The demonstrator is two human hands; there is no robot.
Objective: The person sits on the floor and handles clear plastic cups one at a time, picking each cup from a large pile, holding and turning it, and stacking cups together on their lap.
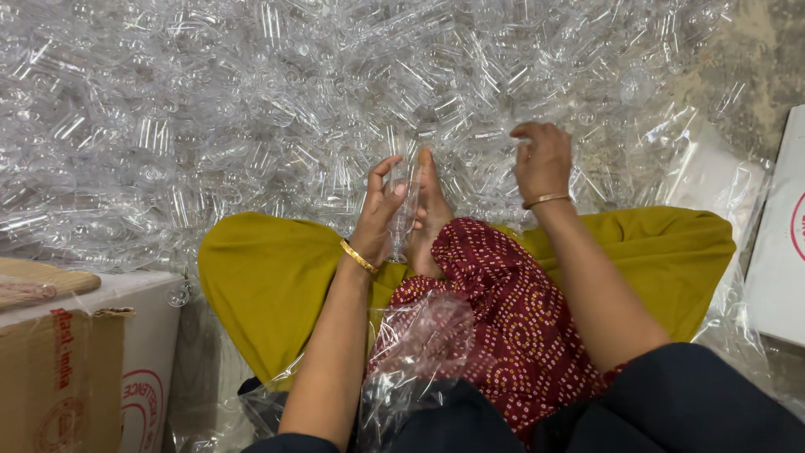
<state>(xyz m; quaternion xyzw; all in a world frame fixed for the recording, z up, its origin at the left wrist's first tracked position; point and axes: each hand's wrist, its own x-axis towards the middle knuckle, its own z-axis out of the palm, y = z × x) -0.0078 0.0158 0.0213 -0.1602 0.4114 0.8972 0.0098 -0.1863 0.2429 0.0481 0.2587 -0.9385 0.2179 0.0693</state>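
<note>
1. The left hand [379, 205] grips a stack of clear plastic cups [401, 210], its fingers [381, 172] curled round the stack, which stands upright against a bare foot [429, 214].
2. The right hand [543, 161] reaches into the heap of clear plastic cups [251, 109], fingers bent down among them; whether they have closed on a cup cannot be told.
3. The heap spreads over the floor in front of the person, covering most of the view.
4. A yellow cloth [268, 277] lies across the lap, and a crumpled clear plastic bag [419, 344] rests on the red patterned trouser leg [503, 310].
5. A cardboard box [75, 369] stands at the left, its contents out of sight; a white carton [784, 243] stands at the right edge.
</note>
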